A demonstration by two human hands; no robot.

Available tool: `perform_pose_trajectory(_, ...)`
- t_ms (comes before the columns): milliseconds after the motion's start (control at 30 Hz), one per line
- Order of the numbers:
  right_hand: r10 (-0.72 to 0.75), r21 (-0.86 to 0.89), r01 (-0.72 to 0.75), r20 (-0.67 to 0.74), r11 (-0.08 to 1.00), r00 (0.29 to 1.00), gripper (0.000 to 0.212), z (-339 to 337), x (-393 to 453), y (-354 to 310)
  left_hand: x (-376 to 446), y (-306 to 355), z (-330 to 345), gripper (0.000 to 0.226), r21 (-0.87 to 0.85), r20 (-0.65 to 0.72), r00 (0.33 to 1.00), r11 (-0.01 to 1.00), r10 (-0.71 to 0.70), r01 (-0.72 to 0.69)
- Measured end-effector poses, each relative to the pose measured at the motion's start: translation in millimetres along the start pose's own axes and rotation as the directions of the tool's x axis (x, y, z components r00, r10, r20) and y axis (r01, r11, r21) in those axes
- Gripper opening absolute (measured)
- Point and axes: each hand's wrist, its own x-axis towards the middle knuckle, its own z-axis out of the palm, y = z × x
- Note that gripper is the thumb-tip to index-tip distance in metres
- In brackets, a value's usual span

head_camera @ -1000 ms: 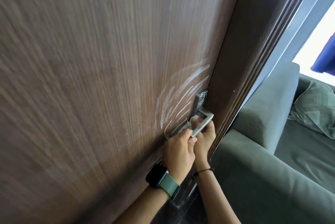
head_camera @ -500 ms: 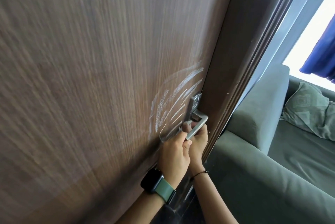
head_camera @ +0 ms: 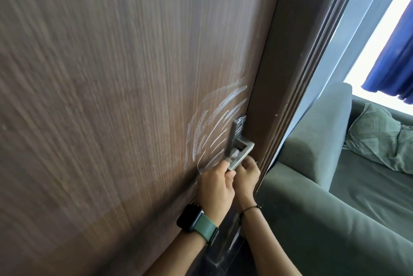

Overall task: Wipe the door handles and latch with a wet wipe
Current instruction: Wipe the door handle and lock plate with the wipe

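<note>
My left hand [head_camera: 215, 183] pinches the wet wipe [head_camera: 232, 156] and presses it on the near end of the metal door handle [head_camera: 242, 153], fingers curled tight round the little white wad. My right hand [head_camera: 249, 169] sits just beneath the lever with its fingers curled under it; whether they clamp it or only steady it I cannot tell. Compared with a second ago, both hands have kept the same place at the handle, and the wipe has barely shifted along the bar, so I judge I am rubbing one spot and not yet moving on. White streaks [head_camera: 214, 132] mark the door [head_camera: 111, 97] beside the plate. The latch at the door edge looks untouched and the far handle is hidden.
</note>
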Motion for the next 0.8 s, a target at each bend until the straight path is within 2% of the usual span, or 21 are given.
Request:
perform_pose_trajectory(100,0.032,0.030,-0.030,-0.069,0.999,0.997,0.017,3,12,-9,1,0,0,0.011,0.014,0.000,1.000,1.000,-0.012,0.012)
perform_pose_trajectory(267,0.091,0.097,-0.097,0.073,0.990,0.993,0.024,1,-6,0,-2,0,1,0.015,0.006,-0.030,1.000,1.000,-0.002,0.003)
perform_pose_trajectory(400,0.221,0.235,-0.225,0.044,0.946,0.974,0.025,1,8,-14,0,0,0,0.011,0.004,-0.011,1.000,1.000,-0.019,0.019)
perform_pose_trajectory(600,0.132,0.172,-0.156,0.143,0.973,0.981,0.021,-5,-11,-5,-2,1,0,0.018,0.005,-0.024,1.000,1.000,0.002,-0.002)
perform_pose_trajectory(700,0.079,0.281,-0.103,0.095,0.954,0.992,0.023,-6,-5,-11,-1,0,0,0.017,0.017,-0.019,1.000,1.000,-0.002,0.003)
perform_pose_trajectory(800,0.017,0.370,-0.061,0.120,0.927,0.993,0.019,0,-3,-15,-1,0,0,0.018,0.022,-0.010,1.000,1.000,-0.010,0.011)
